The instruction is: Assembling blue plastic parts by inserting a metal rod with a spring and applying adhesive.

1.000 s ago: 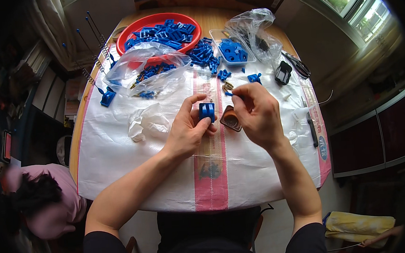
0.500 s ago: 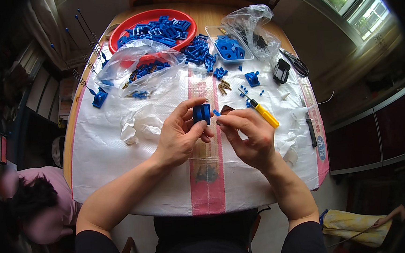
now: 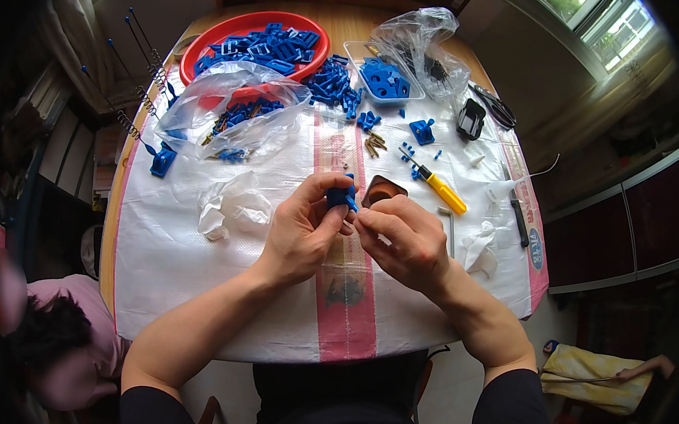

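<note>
Blue plastic part (image 3: pixel 343 195) sits pinched in the left hand (image 3: pixel 303 232), lifted just above the white-covered surface (image 3: pixel 185 262), so the right hand (image 3: pixel 406 237), fingertips narrowed on its edge, can work it near the brown cup (image 3: pixel 383 188) and yellow-handled screwdriver (image 3: pixel 438 186).

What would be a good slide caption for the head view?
Both hands, left hand and right hand, pinch a small blue plastic part above a white table cover.
</note>
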Demonstrator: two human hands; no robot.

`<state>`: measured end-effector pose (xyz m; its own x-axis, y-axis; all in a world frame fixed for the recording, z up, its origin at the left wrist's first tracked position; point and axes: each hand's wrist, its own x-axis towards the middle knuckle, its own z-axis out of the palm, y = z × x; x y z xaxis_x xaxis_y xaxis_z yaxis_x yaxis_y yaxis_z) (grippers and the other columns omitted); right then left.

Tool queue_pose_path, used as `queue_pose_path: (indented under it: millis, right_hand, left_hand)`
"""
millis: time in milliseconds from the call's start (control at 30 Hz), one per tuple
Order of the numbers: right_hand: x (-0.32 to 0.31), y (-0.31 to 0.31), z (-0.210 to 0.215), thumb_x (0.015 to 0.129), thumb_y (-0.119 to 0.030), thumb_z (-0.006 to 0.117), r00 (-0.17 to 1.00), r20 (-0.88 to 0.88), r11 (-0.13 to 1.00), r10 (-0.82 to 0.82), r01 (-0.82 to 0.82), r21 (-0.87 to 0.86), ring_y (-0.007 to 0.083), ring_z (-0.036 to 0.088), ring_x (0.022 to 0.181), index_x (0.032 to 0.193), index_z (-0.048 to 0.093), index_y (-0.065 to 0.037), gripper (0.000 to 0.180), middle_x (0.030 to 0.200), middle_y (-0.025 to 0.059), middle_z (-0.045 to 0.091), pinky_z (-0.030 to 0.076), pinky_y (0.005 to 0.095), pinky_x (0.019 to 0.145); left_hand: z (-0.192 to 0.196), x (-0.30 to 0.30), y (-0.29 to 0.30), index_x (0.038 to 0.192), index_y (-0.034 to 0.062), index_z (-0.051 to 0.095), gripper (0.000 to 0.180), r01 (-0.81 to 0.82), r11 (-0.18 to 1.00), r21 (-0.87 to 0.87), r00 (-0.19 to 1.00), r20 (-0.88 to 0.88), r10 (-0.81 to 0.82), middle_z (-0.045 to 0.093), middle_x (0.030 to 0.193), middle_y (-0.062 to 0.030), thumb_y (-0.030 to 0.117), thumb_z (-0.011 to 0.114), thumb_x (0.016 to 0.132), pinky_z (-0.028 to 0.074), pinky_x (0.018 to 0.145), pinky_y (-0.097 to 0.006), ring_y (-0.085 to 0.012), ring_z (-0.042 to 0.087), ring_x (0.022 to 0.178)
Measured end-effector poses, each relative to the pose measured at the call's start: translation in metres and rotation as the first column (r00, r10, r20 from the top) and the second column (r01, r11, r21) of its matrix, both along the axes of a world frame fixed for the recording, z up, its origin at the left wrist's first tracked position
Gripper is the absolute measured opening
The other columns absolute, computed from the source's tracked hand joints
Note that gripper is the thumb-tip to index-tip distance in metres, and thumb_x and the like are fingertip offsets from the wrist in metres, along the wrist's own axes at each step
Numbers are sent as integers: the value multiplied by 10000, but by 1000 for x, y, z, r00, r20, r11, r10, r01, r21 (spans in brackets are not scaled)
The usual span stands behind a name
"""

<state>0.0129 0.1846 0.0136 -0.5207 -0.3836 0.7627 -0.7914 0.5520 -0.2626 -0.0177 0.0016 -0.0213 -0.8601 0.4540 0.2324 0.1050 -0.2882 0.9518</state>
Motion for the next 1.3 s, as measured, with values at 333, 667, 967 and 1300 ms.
queue_pose_path:
  millis: [333,667,967,1300]
  right_hand:
    - [4,-8,-4,761,13,734,999,21,1000,-27,27,-15,233,631,664,942,630,13,208,798,100,627,514,323,545]
    - [4,-8,-1,769,3,739,1000,23,998,-21,22,-55,246,655,690,951,629,21,213,815,113,652,530,330,570]
    - [1,-2,-6,777,-60,757,1000,11,1000,24,-24,11,235,650,694,993,644,7,253,826,101,653,523,327,576]
    - [-16,34,29,858,-67,709,884,376,861,-277,402,-312,117,614,630,922,674,6,103,777,81,669,489,259,588]
  left_hand:
    - [4,3,3,1282,20,471,435,-274,952,-137,943,-233,238,678,940,-115,-38,592,869,529,737,-285,-137,655,837]
    - [9,3,1,1239,31,530,428,-387,894,-225,838,-490,239,673,937,-141,-40,642,832,536,709,-305,-210,688,820]
    - [7,-1,1,1132,49,615,333,-378,896,-233,777,-607,170,645,993,-130,-61,647,819,536,698,-282,-207,665,777]
    - [-1,-17,-7,1141,49,530,181,-74,996,56,975,212,60,641,940,-86,112,569,976,513,716,-264,-137,629,821]
